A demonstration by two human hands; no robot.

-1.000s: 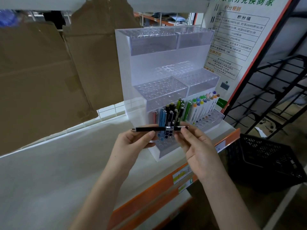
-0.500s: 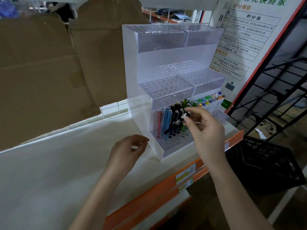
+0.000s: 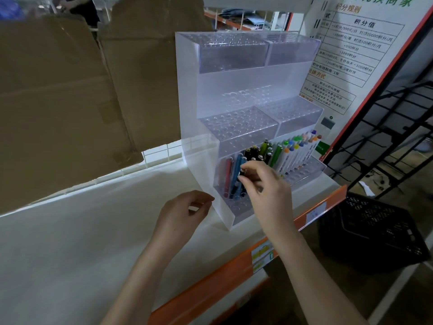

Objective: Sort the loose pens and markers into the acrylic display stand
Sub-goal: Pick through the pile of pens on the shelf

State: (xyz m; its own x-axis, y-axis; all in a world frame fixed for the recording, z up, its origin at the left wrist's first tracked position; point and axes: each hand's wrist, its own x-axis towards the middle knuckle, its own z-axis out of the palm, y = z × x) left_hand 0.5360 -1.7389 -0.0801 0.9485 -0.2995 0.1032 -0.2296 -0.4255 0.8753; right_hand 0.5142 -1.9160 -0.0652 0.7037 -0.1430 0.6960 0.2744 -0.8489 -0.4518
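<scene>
A clear acrylic display stand (image 3: 234, 85) with three stepped tiers of holes stands on the white shelf (image 3: 70, 242). Its bottom tier holds red, blue, black and green pens (image 3: 230, 177) on the left and white markers with coloured caps (image 3: 297, 151) on the right. My right hand (image 3: 264, 188) reaches into the bottom tier and pinches the top of a black pen (image 3: 242, 173) among the others. My left hand (image 3: 182, 216) hovers just left of the stand's front corner, fingers loosely curled, holding nothing. The upper two tiers have no pens.
Brown cardboard sheets (image 3: 58, 95) lean behind the shelf on the left. A printed sign board (image 3: 351, 55) stands right of the stand. The shelf has an orange front edge (image 3: 234, 266). A black plastic crate (image 3: 375, 235) and black wire rack (image 3: 403, 127) sit lower right.
Both hands held the black pen level a second ago. My left hand let go and dropped back; my right hand carried the pen into the bottom tier and lowered it among the other pens.
</scene>
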